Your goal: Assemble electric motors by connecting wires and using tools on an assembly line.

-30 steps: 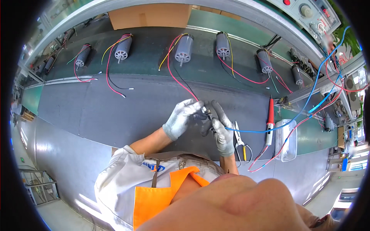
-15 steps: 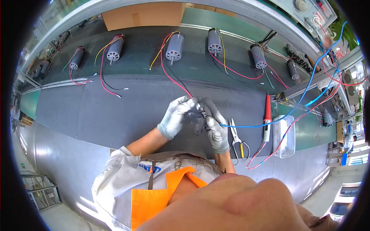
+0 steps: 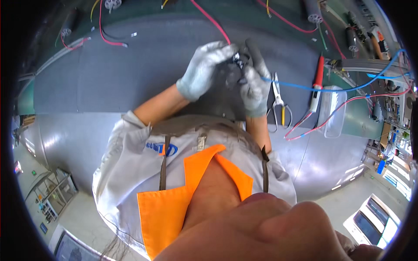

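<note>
Left hand [image 3: 204, 69]: gloved fingers pinched on the small dark part [image 3: 238, 61].
Right hand [image 3: 254, 82]: fingers curled around that part.
Part: above the grey surface [image 3: 130, 74], left of the pliers [image 3: 278, 102].

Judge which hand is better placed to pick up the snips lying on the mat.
Right. The right hand sits beside the snips; the left hand is farther off, and both hands pinch the small wired part.

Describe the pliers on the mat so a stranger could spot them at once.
Start at the dark grey mat and find the gloved right hand. Just right of its wrist lie the pliers, silver jaws pointing away, with yellow on the handles. The red-handled soldering iron further right is one straight rod.
</note>
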